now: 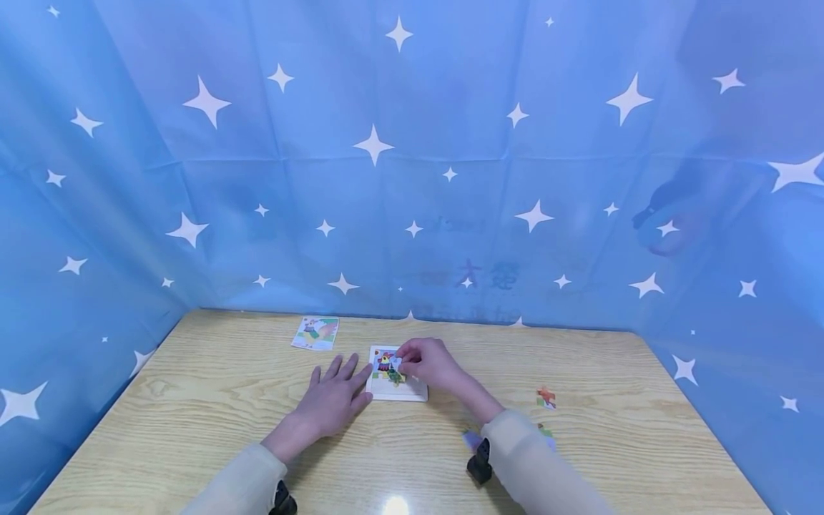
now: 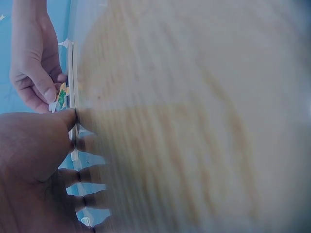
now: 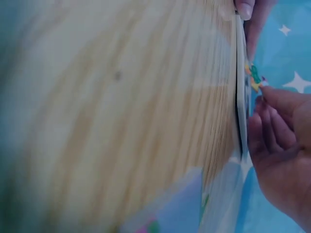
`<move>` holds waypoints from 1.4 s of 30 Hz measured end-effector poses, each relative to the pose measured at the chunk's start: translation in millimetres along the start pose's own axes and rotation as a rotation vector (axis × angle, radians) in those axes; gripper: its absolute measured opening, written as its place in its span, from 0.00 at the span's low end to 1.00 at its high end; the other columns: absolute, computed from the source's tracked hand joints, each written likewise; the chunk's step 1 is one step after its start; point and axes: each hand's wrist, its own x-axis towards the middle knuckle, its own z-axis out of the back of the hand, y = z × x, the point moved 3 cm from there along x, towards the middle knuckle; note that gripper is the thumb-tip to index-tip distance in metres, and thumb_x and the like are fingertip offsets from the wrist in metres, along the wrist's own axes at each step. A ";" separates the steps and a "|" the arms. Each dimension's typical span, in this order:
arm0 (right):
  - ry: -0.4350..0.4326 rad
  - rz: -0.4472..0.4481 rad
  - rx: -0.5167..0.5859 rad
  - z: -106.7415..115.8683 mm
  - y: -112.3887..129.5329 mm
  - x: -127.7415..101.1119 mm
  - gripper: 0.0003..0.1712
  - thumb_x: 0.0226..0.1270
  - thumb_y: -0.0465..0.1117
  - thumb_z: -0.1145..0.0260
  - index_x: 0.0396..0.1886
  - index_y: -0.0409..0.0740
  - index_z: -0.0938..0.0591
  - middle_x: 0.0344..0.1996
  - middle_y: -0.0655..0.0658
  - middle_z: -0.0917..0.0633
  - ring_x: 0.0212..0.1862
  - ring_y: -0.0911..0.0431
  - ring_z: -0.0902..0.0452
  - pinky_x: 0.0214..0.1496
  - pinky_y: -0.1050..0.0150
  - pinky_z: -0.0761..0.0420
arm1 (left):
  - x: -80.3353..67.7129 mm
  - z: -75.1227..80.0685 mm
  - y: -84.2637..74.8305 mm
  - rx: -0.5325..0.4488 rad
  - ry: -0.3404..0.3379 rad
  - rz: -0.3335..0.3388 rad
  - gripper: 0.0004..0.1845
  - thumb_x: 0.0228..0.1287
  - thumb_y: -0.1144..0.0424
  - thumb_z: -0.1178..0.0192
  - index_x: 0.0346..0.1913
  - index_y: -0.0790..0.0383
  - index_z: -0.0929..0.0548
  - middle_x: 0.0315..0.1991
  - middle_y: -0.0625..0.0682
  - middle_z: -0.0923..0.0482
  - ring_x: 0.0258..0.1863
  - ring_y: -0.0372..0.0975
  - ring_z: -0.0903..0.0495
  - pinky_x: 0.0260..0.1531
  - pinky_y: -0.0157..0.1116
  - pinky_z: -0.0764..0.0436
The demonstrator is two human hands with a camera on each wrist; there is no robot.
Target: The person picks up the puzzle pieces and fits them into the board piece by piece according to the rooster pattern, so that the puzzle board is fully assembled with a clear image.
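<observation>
- Blue sheeting printed with white stars [image 1: 206, 102] hangs behind and to both sides of a pale wooden tabletop [image 1: 212, 422].
- Near the middle of the tabletop lies a white square puzzle board [image 1: 407, 390], with a few coloured pieces already set in its upper left part.
- The left hand [image 1: 335, 397] lies flat on the tabletop with its fingers spread and straight; its thumb touches the left edge of the puzzle board. In the left wrist view the thumb presses against the board's thin edge.
- The right hand [image 1: 430, 361] hovers over the upper part of the board, its thumb and fingertips pinching a small puzzle piece [image 2: 61, 96] with green and orange print. The piece is held just above the board, close to the pieces already placed.
- A printed picture card [image 1: 315, 332] lies apart from the board, towards the back left of the tabletop.
- To the right, well apart from the board, lies a loose orange piece [image 1: 546, 397]; more loose pieces [image 1: 547, 436] sit beside the right sleeve [image 1: 534, 465], partly hidden by it.
</observation>
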 end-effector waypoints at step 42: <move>-0.019 0.004 -0.125 -7.5 0.6 5.5 0.03 0.68 0.30 0.31 0.38 0.40 0.13 0.33 0.49 0.22 0.35 0.58 0.27 0.39 0.63 0.24 | -0.3 -0.6 0.4 0.017 0.000 -0.004 0.29 0.81 0.50 0.49 0.77 0.58 0.32 0.78 0.65 0.42 0.77 0.64 0.48 0.67 0.72 0.48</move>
